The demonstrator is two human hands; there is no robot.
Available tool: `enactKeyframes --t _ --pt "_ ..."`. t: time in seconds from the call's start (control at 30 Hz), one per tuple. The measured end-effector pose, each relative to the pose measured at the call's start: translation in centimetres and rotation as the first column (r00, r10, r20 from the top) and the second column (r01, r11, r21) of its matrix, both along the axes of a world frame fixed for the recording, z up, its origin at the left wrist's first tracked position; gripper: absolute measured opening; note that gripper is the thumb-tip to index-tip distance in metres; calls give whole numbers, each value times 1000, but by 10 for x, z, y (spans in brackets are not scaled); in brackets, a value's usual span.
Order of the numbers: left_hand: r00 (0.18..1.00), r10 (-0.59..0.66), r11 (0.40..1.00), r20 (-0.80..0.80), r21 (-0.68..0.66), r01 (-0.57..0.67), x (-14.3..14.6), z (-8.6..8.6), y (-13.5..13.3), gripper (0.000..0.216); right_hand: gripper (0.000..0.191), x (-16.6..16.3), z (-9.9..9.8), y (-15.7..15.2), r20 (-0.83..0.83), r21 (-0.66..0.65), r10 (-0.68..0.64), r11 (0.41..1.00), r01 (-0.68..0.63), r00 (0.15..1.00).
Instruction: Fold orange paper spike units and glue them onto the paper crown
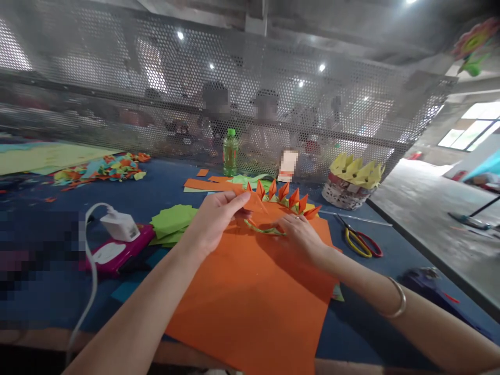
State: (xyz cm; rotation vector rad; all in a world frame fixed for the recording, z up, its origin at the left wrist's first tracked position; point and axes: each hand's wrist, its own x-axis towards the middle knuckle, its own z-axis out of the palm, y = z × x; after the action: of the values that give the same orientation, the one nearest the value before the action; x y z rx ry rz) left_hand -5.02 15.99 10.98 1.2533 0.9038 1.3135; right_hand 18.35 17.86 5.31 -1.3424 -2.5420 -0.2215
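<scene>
My left hand (214, 219) is closed, thumb and fingers pinching a folded orange paper piece (255, 202). This joins a curved paper crown (284, 192) with several pointed orange folds and a green inner side. A narrow green strip (260, 228) curves along its near side. My right hand (300, 234) has its fingers curled down on the crown's right side, at the strip's end; the fingertips are partly hidden. Under both hands lies a large orange paper sheet (253, 297).
Yellow-and-red-handled scissors (361, 244) lie at right, near a basket (344, 192) of folded yellow paper. Left are green paper pieces (172, 221), a white charger (121, 226) with cable, a pink case (133, 250) and paper scraps (105, 169). A green bottle (230, 153) stands before a perforated metal screen (175, 94).
</scene>
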Motion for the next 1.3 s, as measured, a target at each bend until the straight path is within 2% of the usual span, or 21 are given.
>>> enactKeyframes --t 0.13,0.2,0.3,0.43,0.53,0.7,0.8,0.87,1.03,1.17,1.3 --pt "1000 -11 999 -8 36 11 -2 1 -1 28 23 3 4 -14 -11 64 -8 998 8 1000" --pt "1000 -20 998 -24 57 21 -2 2 -3 29 16 3 9 -32 -24 93 21 996 -19 999" --pt "997 -17 996 -69 89 23 -2 4 -7 30 22 1 11 -63 -41 97 98 991 -93 994" --pt "978 -27 989 -207 138 56 -1 11 -16 31 22 0 2 -97 -78 51 176 984 -172 981" --pt "936 -71 979 -346 157 132 2 17 -24 30 28 4 -4 -109 -109 6 211 977 -212 971" --pt "811 -232 942 -536 85 326 14 14 -29 25 38 19 -5 -111 -215 -42 183 980 -197 959" --pt "732 -279 918 -622 50 393 20 8 -27 25 37 25 -7 -106 -274 -97 176 973 -210 945" --pt "693 -287 906 -662 48 421 21 6 -27 24 32 27 -9 -104 -297 -117 191 965 -234 936" --pt "656 -240 900 -715 89 427 17 9 -28 20 28 28 -11 -103 -349 -109 198 962 -250 916" --pt "578 -218 871 -787 110 479 17 13 -26 15 25 26 -14 -105 -379 -84 225 957 -276 897" --pt "483 -240 842 -842 67 535 26 15 -30 16 16 20 -19 -111 -465 -17 204 971 -239 861"
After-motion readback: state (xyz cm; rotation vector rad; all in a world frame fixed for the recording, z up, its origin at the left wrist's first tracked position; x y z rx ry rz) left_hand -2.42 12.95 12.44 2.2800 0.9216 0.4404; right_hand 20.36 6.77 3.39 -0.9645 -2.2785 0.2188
